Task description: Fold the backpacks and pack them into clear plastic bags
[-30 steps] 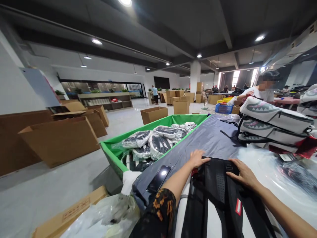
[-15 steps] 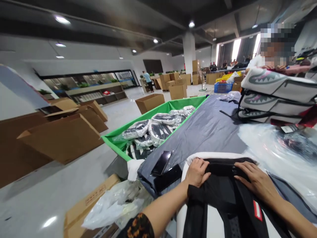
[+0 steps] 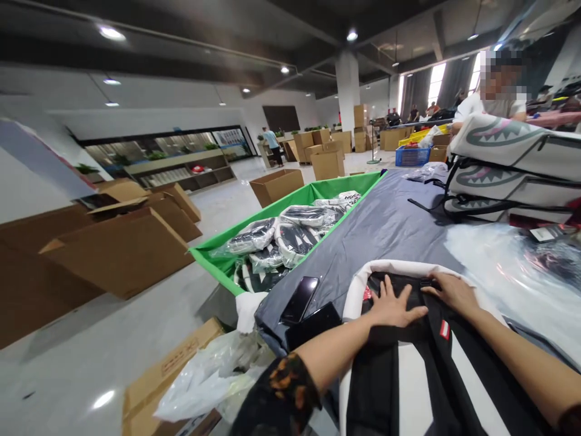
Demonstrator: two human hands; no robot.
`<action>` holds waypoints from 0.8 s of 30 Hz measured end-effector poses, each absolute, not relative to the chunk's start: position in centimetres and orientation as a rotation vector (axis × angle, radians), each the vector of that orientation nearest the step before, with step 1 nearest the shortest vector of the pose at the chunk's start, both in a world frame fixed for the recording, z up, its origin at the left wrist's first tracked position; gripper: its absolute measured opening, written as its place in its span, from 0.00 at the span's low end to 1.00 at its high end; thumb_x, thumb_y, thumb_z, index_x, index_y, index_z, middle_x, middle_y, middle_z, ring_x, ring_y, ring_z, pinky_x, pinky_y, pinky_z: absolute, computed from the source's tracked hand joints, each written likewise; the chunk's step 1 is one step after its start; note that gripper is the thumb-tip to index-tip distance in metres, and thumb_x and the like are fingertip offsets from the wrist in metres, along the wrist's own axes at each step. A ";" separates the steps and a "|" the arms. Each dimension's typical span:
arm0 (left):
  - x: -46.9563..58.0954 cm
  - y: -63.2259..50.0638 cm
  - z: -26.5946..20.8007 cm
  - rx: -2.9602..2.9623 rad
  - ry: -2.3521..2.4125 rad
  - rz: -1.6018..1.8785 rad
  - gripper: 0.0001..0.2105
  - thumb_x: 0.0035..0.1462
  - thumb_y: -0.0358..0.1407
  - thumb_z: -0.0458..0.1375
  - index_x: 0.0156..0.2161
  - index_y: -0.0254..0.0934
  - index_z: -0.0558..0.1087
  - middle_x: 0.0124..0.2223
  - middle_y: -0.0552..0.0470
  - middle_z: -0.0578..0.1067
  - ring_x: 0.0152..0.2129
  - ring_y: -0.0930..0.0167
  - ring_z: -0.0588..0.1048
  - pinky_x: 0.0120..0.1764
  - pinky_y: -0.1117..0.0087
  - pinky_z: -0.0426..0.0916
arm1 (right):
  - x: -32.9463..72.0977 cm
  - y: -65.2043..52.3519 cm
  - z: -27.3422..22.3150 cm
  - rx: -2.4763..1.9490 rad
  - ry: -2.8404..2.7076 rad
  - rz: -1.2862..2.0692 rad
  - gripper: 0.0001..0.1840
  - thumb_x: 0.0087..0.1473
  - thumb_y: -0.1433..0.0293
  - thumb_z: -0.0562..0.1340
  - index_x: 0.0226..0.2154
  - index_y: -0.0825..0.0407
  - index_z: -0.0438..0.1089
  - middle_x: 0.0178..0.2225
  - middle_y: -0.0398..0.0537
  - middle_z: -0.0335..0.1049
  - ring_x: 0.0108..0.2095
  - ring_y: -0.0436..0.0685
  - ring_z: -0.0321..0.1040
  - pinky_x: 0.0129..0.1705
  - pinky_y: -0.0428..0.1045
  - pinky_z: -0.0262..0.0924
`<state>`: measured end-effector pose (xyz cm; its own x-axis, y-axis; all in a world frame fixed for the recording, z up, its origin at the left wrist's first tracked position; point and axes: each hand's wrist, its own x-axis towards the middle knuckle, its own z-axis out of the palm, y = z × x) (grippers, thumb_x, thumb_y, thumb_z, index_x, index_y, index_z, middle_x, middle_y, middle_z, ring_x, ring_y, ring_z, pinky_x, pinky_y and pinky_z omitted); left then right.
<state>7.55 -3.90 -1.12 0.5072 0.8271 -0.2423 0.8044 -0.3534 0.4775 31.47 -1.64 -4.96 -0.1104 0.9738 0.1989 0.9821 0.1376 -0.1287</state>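
While the black-and-white backpack [image 3: 415, 381] lies on the grey-covered table [image 3: 372, 224] — probably soft, rather light, best held by its white top rim [image 3: 408, 265] — the left hand [image 3: 393, 306] spreads upon it, the right hand [image 3: 454, 293] curls, grip unclear.

Ceiling lamps [image 3: 111, 33] glare; windows [image 3: 436, 82] glow white; floor [image 3: 63, 369] reflects light; edges stretch, perhaps slightly blurred.

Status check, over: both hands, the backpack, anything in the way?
Left hand spread on backpack, right hand at its top edge. Backpack straps-side up. Phone to its left, clear plastic to its right.
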 end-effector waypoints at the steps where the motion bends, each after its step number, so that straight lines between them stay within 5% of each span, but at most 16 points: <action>1: 7.8 -4.5 -1.4 2.178 1.334 0.062 0.42 0.60 0.68 0.39 0.73 0.51 0.46 0.76 0.44 0.31 0.71 0.43 0.36 0.66 0.33 0.41 | 31.3 -1.3 -5.0 -1.927 -2.160 -0.082 0.17 0.60 0.55 0.58 0.42 0.50 0.71 0.40 0.56 0.79 0.42 0.67 0.76 0.42 0.57 0.68; 5: 8.2 -5.4 -2.6 2.198 1.348 0.232 0.37 0.63 0.65 0.41 0.72 0.56 0.50 0.76 0.50 0.27 0.72 0.45 0.37 0.68 0.36 0.36 | 30.1 -1.1 -3.2 -1.921 -2.151 -0.180 0.20 0.62 0.55 0.55 0.42 0.54 0.69 0.35 0.61 0.77 0.38 0.70 0.75 0.39 0.60 0.68; 9: 8.1 -4.9 -3.2 2.273 1.395 0.233 0.32 0.66 0.61 0.42 0.71 0.56 0.52 0.76 0.50 0.28 0.72 0.46 0.39 0.68 0.37 0.40 | 26.4 -4.8 0.7 -1.724 -2.295 -0.259 0.16 0.61 0.67 0.55 0.49 0.53 0.70 0.51 0.63 0.74 0.52 0.69 0.70 0.53 0.62 0.64; 11: 8.1 -4.7 -3.2 2.326 1.410 0.140 0.31 0.67 0.58 0.44 0.71 0.54 0.53 0.77 0.48 0.30 0.72 0.45 0.40 0.67 0.36 0.43 | 23.6 -8.0 2.6 -1.488 -2.547 -0.100 0.16 0.62 0.68 0.56 0.50 0.49 0.72 0.53 0.57 0.74 0.55 0.65 0.68 0.56 0.59 0.62; 15: 8.3 -4.5 -2.8 2.356 1.428 0.074 0.29 0.69 0.56 0.42 0.71 0.55 0.54 0.77 0.49 0.35 0.72 0.45 0.43 0.66 0.36 0.47 | 20.1 -15.0 6.6 -1.238 -2.865 0.488 0.16 0.65 0.59 0.56 0.44 0.50 0.75 0.38 0.52 0.78 0.40 0.63 0.74 0.44 0.56 0.66; 19: 8.6 -4.1 -2.0 2.425 1.507 0.097 0.25 0.70 0.51 0.46 0.69 0.58 0.58 0.76 0.47 0.44 0.68 0.48 0.57 0.63 0.38 0.56 | 21.7 -20.6 9.6 -0.957 -2.803 0.688 0.23 0.71 0.57 0.48 0.47 0.45 0.76 0.40 0.47 0.79 0.44 0.58 0.75 0.56 0.56 0.63; 24: 9.0 -2.6 -1.1 2.495 1.564 0.124 0.25 0.70 0.40 0.47 0.70 0.50 0.58 0.74 0.40 0.53 0.61 0.54 0.67 0.60 0.49 0.63 | 23.6 -20.6 4.4 -1.114 -2.605 0.133 0.24 0.69 0.57 0.52 0.61 0.47 0.68 0.60 0.53 0.70 0.61 0.63 0.65 0.66 0.64 0.55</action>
